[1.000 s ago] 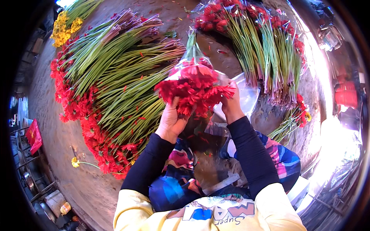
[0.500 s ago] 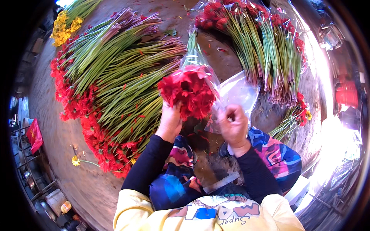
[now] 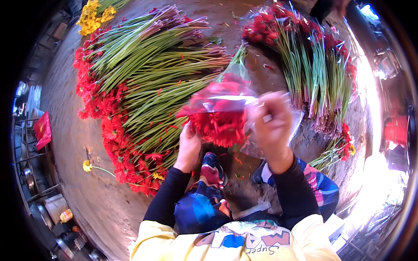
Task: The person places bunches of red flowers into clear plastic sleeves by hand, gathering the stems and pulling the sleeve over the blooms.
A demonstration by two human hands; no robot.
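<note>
In front of me is a bouquet of red gerbera daisies [image 3: 220, 126], heads toward me and green stems pointing away. A clear plastic sleeve [image 3: 217, 104] covers the stems and part of the blooms, with a shiny fold across them. My left hand [image 3: 189, 145] grips the bouquet at its lower left; its fingertips are partly hidden by petals. On the right side my right hand [image 3: 272, 124], blurred by motion, is closed on the sleeve's edge. More clear plastic [image 3: 296, 124] shows behind that hand.
A large pile of red gerberas with long stems [image 3: 156, 87] covers the floor at left. Several sleeved bunches [image 3: 305, 65] lie at far right. Yellow flowers [image 3: 93, 17] sit at the far left, and a single yellow flower [image 3: 87, 165] lies nearer. A person's hand [image 3: 339, 5] shows at the top right.
My right hand has moved up and slightly right, drawing the plastic over the red blooms. The left hand remains at the bouquet's lower left. The whole view has shifted a little.
</note>
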